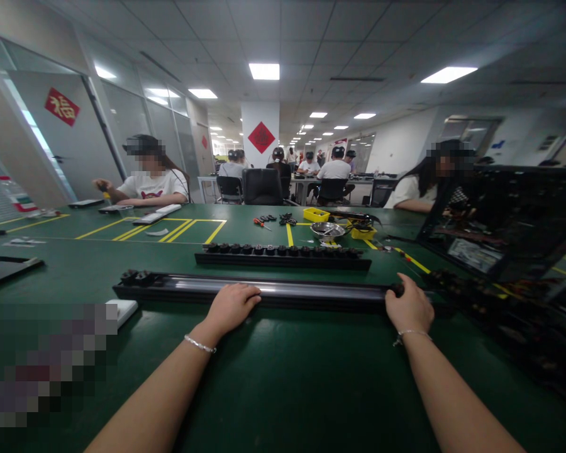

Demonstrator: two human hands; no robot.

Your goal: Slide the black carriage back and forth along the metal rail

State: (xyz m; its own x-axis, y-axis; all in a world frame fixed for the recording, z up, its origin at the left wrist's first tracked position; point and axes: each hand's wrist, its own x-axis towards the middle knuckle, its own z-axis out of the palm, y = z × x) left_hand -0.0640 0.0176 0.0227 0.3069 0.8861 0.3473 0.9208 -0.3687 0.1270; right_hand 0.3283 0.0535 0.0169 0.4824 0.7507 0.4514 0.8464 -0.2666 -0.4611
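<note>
Resting left hand (233,307), fingers together, on black bar (306,290) across mid-frame; touching toward its right end with right hand (411,306), thumb and forefinger parted (can't make out: gripping or merely resting).

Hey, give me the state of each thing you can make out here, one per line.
Left hand: resting on the long black bar.
Right hand: at that bar's right end, grip unclear.
Long black bar: lying flat.
Shorter black strip: lying behind, apart.
Screwdriver: lying on the table.
Metal bowl: upright, open.
Bottle: red cap on.
Ceiling lights: lit.
</note>
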